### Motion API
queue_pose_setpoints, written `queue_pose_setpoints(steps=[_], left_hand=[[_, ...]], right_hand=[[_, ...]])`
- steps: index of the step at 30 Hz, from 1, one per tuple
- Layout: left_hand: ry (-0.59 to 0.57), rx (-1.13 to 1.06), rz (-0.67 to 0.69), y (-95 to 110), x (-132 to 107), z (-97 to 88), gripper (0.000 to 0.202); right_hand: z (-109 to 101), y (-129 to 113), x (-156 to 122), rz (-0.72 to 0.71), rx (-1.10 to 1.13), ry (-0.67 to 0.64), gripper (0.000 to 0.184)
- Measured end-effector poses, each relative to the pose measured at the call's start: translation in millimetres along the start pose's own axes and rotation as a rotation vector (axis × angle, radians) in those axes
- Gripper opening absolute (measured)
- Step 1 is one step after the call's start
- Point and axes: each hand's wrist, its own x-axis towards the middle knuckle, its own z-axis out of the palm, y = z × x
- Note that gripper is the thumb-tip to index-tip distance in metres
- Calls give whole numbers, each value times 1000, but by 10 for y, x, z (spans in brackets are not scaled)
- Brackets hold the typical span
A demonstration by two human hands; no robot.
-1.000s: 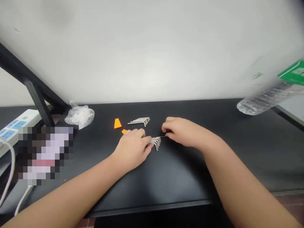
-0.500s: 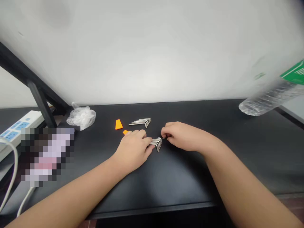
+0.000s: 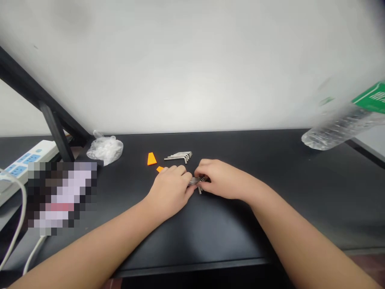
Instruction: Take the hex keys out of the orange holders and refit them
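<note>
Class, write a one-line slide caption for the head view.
Both hands, left and right, close on a bundle of hex keys on a black table; a second bundle lies behind.

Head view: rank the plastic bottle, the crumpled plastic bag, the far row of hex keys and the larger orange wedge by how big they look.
1. plastic bottle, cut off by the frame edge
2. crumpled plastic bag
3. far row of hex keys
4. larger orange wedge
</note>
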Motion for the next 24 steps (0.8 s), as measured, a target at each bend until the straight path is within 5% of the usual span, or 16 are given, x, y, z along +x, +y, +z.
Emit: queue_pose_setpoints(steps=[18, 24], left_hand=[[40, -178, -88, -12, -41, -117, 10], [115, -275, -128, -212, -48, -236, 21]], right_hand=[[138, -107, 5, 57, -233, 91, 9], [45, 132, 34, 128, -259, 135, 6]])
